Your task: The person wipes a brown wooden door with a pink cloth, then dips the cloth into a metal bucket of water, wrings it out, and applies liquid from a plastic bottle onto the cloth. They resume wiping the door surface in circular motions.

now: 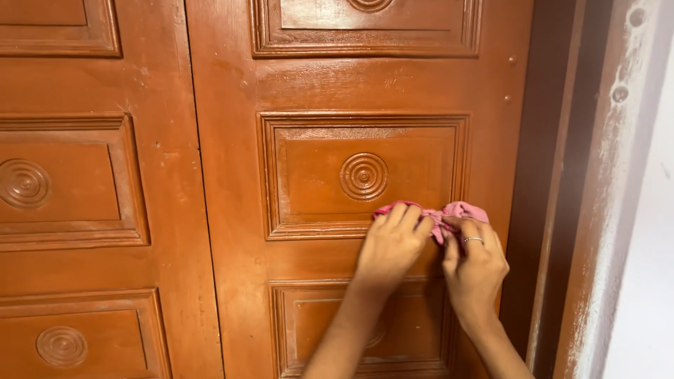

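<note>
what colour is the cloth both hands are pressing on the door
Pink cloth, bunched against the brown wooden door; the head view shows it.

The door is brown wood, two leaves meeting at a vertical seam left of centre. Each leaf has raised rectangular panels with a carved ring rosette in the middle. A pink cloth is pressed against the right leaf at the lower frame of its middle panel, near the jamb.
</note>
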